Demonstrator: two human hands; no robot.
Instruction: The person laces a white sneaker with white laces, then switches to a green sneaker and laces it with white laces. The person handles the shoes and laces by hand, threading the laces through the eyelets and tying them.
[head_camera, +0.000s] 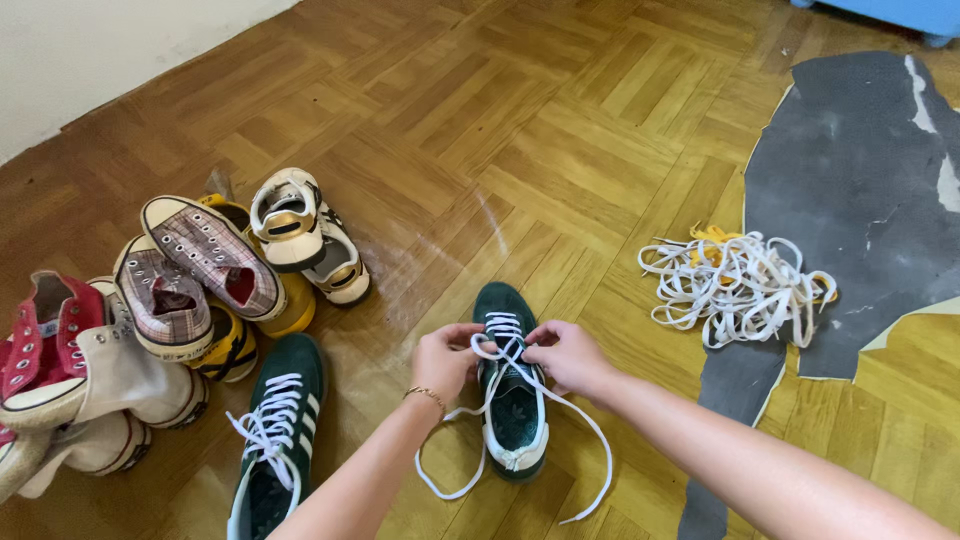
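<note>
A dark green sneaker (505, 305) with white laces stands on the wooden floor, toe pointing away from me. My left hand (443, 362) pinches a loop of the white lace (497, 347) at the sneaker's left side. My right hand (567, 355) grips the lace on the right side. Loose lace ends (590, 470) trail down onto the floor on both sides. The matching green sneaker (275, 440) lies to the left, laced.
A heap of shoes sits at the left: plaid sneakers (205, 255), red and cream high-tops (60, 370), a white and gold sandal (295, 230). A tangle of white and yellow laces (740, 285) lies at the right, beside a grey patch of bare floor (850, 180).
</note>
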